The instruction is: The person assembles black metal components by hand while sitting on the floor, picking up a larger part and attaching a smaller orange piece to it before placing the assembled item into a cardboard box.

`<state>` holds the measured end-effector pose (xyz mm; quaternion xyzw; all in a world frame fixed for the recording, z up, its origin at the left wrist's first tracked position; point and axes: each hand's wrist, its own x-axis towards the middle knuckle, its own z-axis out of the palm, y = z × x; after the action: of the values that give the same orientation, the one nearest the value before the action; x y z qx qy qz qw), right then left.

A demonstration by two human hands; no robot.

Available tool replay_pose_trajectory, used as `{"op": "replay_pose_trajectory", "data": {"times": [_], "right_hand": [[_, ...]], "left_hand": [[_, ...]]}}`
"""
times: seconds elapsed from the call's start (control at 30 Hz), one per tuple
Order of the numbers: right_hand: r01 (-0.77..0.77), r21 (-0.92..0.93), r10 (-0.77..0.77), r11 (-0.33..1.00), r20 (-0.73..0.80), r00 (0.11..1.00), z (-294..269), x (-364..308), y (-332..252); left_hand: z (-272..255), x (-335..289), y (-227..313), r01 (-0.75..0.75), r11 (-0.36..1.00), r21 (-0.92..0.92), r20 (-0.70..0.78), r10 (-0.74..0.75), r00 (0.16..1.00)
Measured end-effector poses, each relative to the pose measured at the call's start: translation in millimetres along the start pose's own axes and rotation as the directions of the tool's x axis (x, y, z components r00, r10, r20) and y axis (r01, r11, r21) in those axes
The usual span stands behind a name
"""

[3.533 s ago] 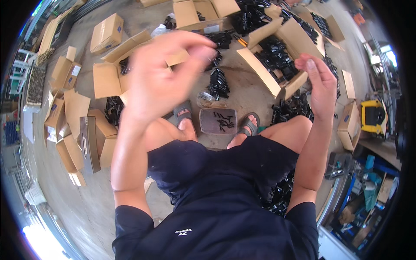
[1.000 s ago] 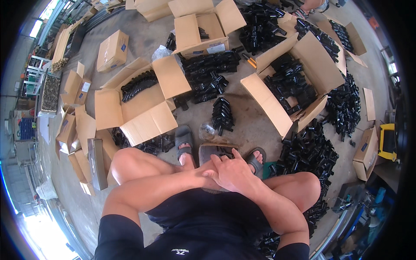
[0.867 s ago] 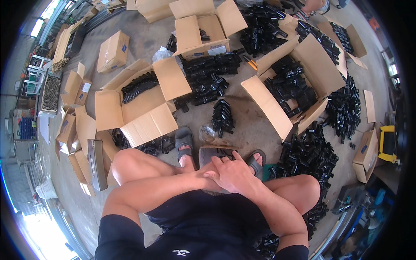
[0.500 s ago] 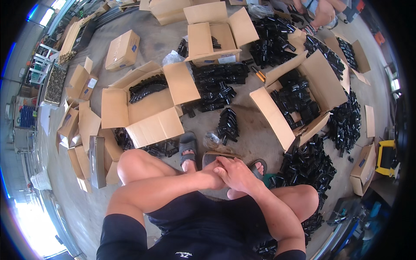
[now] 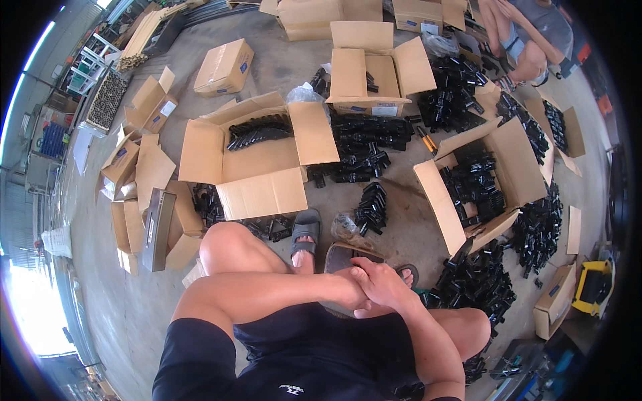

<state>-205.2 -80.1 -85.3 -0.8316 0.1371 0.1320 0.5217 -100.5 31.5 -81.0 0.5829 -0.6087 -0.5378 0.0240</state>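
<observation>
- Tray (image 5: 340,255), grey, on the floor between sandalled feet (image 5: 305,230), partly hidden from view.
- Right hand (image 5: 384,283) folded over left hand (image 5: 346,289); cannot tell whether either holds anything.
- Black fittings (image 5: 470,179) inside an open carton (image 5: 439,208), ahead to the right.

Just beyond the hands (image 5: 378,284), the tray (image 5: 340,256) is dark grey-brown. Left of them, the sandal (image 5: 306,222) is charcoal grey and the open box (image 5: 200,155) plain tan. Right of them, the heaped parts (image 5: 475,284) are glossy black; farther right, the case (image 5: 586,284) is yellow and black.
</observation>
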Motion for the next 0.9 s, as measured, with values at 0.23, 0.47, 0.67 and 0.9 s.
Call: {"op": "replay_pose_trajectory", "data": {"times": [0.23, 0.47, 0.67, 0.9], "right_hand": [[-0.002, -0.051, 0.004, 0.999, 0.046, 0.999, -1.4, -3.3, -2.5], [-0.002, -0.062, 0.007, 0.998, 0.074, 0.997, -5.2, -1.4, -3.0], [0.005, -0.081, -0.003, 0.997, 0.033, 0.999, -5.3, -2.6, -0.4], [0.002, -0.109, 0.001, 0.994, 0.027, 1.000, 2.8, -3.1, 2.4]], "left_hand": [[8.5, 5.9, -5.0, -0.060, 0.998, 0.018, 0.072, 0.058, 0.996], [8.5, -0.5, -1.4, -0.187, 0.982, 0.013, -0.082, 0.187, 0.979], [8.6, 12.1, -6.5, -0.155, 0.988, 0.017, 0.048, 0.154, 0.987], [14.9, 11.6, -12.8, -0.013, 1.000, 0.000, 0.024, 0.013, 1.000]]}}
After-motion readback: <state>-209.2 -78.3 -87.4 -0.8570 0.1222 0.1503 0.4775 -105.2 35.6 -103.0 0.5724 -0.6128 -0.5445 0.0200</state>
